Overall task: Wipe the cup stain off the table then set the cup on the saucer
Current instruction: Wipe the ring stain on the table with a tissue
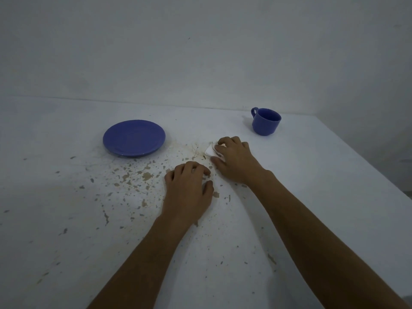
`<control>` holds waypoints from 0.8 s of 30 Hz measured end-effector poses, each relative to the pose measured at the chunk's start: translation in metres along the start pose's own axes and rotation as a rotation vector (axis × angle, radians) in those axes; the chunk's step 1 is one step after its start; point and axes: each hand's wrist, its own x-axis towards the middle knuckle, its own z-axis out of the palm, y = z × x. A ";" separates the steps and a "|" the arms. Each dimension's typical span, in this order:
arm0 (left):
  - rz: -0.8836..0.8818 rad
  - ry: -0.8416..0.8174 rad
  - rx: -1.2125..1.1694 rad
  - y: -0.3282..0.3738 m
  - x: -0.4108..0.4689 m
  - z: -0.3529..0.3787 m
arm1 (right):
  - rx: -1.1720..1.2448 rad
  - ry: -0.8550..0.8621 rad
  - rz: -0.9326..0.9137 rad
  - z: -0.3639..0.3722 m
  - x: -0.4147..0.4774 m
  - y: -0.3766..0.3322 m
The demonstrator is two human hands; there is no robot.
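Note:
A blue saucer (134, 138) lies empty on the white table (66, 219), left of centre. A blue cup (265, 121) stands upright at the back right, handle pointing left. My right hand (236, 161) presses a folded white tissue (210, 150) flat on the table, between saucer and cup; most of the tissue is hidden under the fingers. Faint brownish stain marks (189, 150) show just left of the tissue. My left hand (189, 190) rests on the table nearer to me, fingers curled, holding nothing.
The tabletop has many chipped, brownish paint flecks (133, 177) across its middle and front. A white wall (200, 52) rises behind the table. The table's right edge (365, 161) runs diagonally past the cup.

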 end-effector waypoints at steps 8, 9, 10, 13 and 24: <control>-0.013 0.005 0.012 0.001 0.001 0.002 | 0.203 0.177 0.253 -0.003 0.025 -0.001; -0.014 0.008 0.016 0.001 0.001 0.003 | 0.214 0.193 0.295 -0.001 0.028 -0.005; -0.013 0.010 0.025 0.001 0.002 0.003 | 0.235 0.198 0.318 0.001 0.031 -0.012; -0.006 0.001 0.058 0.001 0.002 0.003 | 0.314 0.166 0.297 0.005 0.036 -0.039; 0.004 -0.020 -0.008 0.001 0.000 -0.002 | 0.138 -0.019 0.032 -0.006 0.026 -0.016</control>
